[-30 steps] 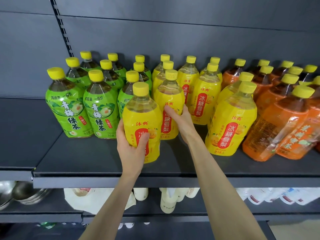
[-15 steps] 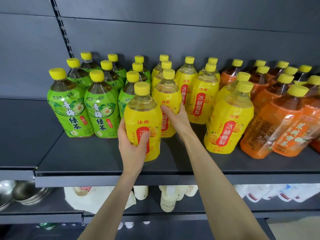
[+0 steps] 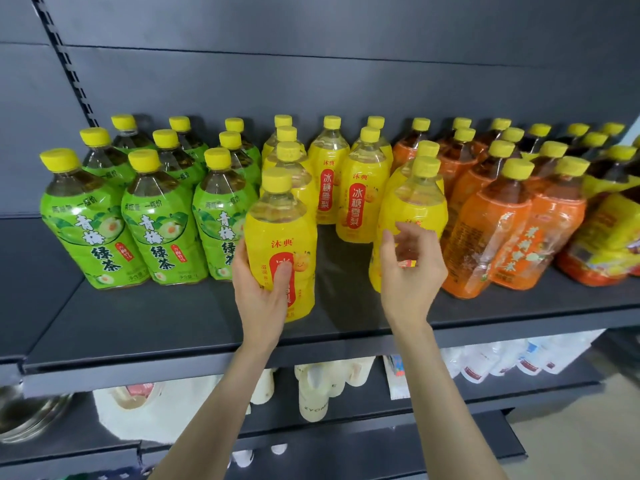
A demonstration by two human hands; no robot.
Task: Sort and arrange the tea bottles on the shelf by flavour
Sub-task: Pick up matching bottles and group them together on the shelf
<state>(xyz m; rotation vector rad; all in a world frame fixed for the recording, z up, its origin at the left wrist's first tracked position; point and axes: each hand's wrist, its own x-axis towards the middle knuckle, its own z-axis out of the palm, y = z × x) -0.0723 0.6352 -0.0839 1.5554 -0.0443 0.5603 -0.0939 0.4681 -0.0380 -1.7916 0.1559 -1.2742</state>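
Yellow label, yellow cap: the front yellow bottle (image 3: 280, 233) stands upright near the front edge of the dark grey shelf (image 3: 166, 323). The left hand (image 3: 261, 292) has a proper hold of it low down, with the thumb laid across the red label panel and the fingers curled round its left side. Just to the left of that bottle are the green bottles (image 3: 152, 233), three across the front and more rows going back, the nearest one right beside it. Directly behind it a column of yellow bottles (image 3: 287, 157) runs back toward the wall panel, with two more of them behind and to the right. To its right there's a bare strip of shelf, then the second yellow bottle (image 3: 415, 202), also upright. The right hand (image 3: 410, 271) hovers in front of that one with fingers loosely bent and the thumb held apart, not wrapped round anything. Honestly can't tell if the fingertips touch the plastic. Further right of the front bottle are the orange bottles (image 3: 485, 237), a few rows deep, the front ones with crinkly labels. Below it, on the lower shelf, are some white bottles (image 3: 313, 389), white pouches (image 3: 502, 362) off to the right and metal bowls (image 3: 31, 417) way down left.
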